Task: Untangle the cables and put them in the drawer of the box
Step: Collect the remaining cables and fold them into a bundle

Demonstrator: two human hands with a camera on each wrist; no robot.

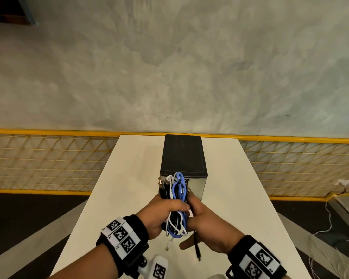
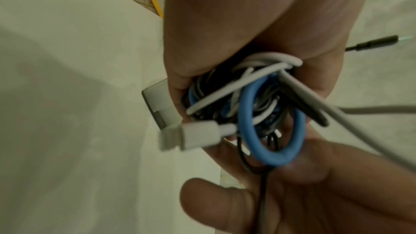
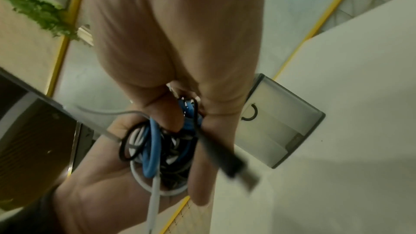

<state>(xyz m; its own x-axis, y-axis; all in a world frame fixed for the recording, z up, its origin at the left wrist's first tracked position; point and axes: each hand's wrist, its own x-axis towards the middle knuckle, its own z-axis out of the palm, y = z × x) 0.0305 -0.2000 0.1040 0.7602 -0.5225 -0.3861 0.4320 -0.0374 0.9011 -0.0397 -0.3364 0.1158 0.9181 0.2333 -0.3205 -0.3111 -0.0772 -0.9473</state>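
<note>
A tangled bundle of blue, white and black cables (image 1: 177, 200) is held above the white table (image 1: 113, 198), just in front of the black box (image 1: 182, 156). The box's grey drawer front (image 1: 197, 186) looks closed, and its handle notch (image 3: 249, 111) shows in the right wrist view. My left hand (image 1: 174, 208) grips the bundle (image 2: 247, 106) round its middle. My right hand (image 1: 191, 214) pinches into the bundle (image 3: 155, 145) from the right and holds a black cable (image 3: 216, 145), whose plug (image 1: 198, 256) hangs below. A white plug (image 2: 191, 136) dangles free.
A yellow-framed mesh fence (image 1: 48, 162) runs behind the table and on both sides. Loose white wires (image 1: 328, 224) lie on the floor to the right. A white marker-tagged object (image 1: 159, 266) sits at the table's near edge under my wrists.
</note>
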